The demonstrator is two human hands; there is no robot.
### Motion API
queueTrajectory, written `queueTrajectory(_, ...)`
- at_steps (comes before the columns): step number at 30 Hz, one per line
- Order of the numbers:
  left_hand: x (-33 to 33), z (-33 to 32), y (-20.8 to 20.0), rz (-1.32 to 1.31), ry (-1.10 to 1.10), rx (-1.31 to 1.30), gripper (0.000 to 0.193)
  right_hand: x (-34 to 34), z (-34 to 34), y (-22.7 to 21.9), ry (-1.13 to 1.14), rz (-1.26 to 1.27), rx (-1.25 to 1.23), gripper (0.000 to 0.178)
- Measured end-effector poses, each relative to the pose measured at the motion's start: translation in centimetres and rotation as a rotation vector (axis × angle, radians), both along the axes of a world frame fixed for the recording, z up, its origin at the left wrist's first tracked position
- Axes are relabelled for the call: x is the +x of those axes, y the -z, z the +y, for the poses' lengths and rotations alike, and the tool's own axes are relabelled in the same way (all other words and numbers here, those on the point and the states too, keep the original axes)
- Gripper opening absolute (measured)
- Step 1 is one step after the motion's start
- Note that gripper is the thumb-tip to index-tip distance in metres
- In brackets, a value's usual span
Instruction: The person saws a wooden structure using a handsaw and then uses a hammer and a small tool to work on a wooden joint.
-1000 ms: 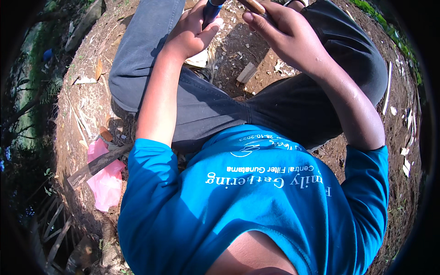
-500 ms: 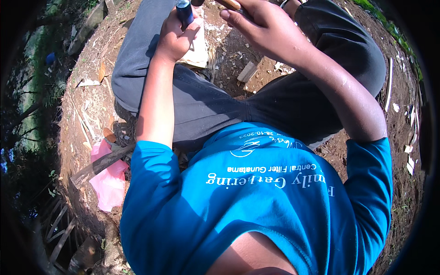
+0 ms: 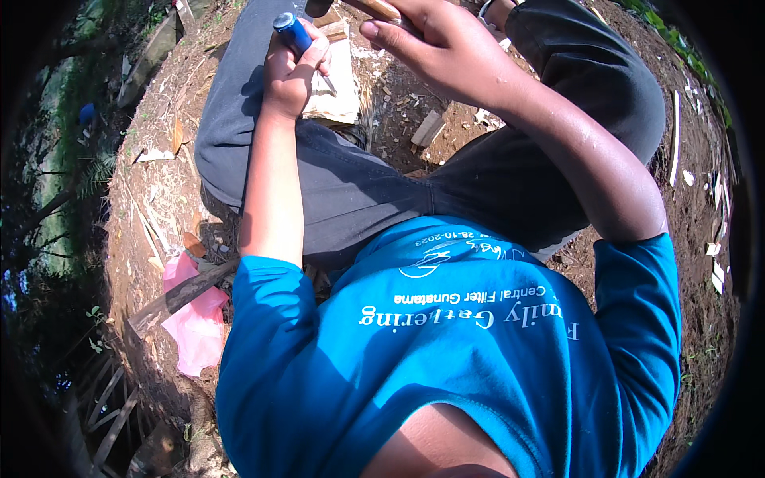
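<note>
My left hand (image 3: 293,73) is closed around the blue handle of a chisel (image 3: 292,32). The thin metal blade slants down out of my fingers to a pale piece of wood (image 3: 343,99) between my legs, its tip at the wood's surface. At the top edge, my right hand (image 3: 446,40) grips the wooden handle of a hammer (image 3: 374,9). Its dark head is partly cut off by the frame and hangs right of the chisel's butt, apart from it. The far part of the wood is out of frame.
Wood chips and a small offcut (image 3: 429,129) lie on the brown soil between my legs. To the left, a dark wooden stick (image 3: 179,296) rests across a pink plastic bag (image 3: 199,338). Pale wood strips (image 3: 676,139) are scattered at the right.
My left hand has moved left and slightly down, tilting the chisel so its blade shows more. The right hand and hammer have shifted a little left.
</note>
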State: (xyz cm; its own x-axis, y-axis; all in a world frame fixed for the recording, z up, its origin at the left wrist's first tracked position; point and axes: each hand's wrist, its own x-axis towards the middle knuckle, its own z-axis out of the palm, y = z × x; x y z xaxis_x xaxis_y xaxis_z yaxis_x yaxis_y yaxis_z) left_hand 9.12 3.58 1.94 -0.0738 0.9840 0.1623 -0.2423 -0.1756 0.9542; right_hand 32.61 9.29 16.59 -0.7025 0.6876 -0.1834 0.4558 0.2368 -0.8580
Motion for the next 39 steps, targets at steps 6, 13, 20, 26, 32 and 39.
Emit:
queueTrajectory(6,-0.1,1.0,0.3,0.329,0.028,-0.008,0.017,0.9,1.3,-0.5,0.173,0.346,-0.044,0.028)
queueTrajectory(13,1.4,1.6,-1.0,0.613,0.1,-0.073,0.013,4.1,2.0,-0.6,0.099,0.487,0.05,0.03)
queueTrajectory(20,1.7,1.5,-0.4,0.662,0.071,-0.026,0.036,1.8,0.0,3.2,0.007,0.489,0.192,0.029)
queueTrajectory(26,0.4,1.2,0.5,0.562,0.072,0.015,0.017,0.2,0.6,-0.6,0.037,-0.049,0.069,0.022)
queueTrajectory(32,0.8,1.0,-0.2,0.592,-0.014,0.062,0.015,-0.4,0.3,-0.4,-0.021,-0.168,0.058,0.023)
queueTrajectory(39,0.9,0.3,-0.3,0.382,-0.011,-0.04,0.012,-0.4,-0.2,1.0,-0.012,0.039,0.198,0.023)
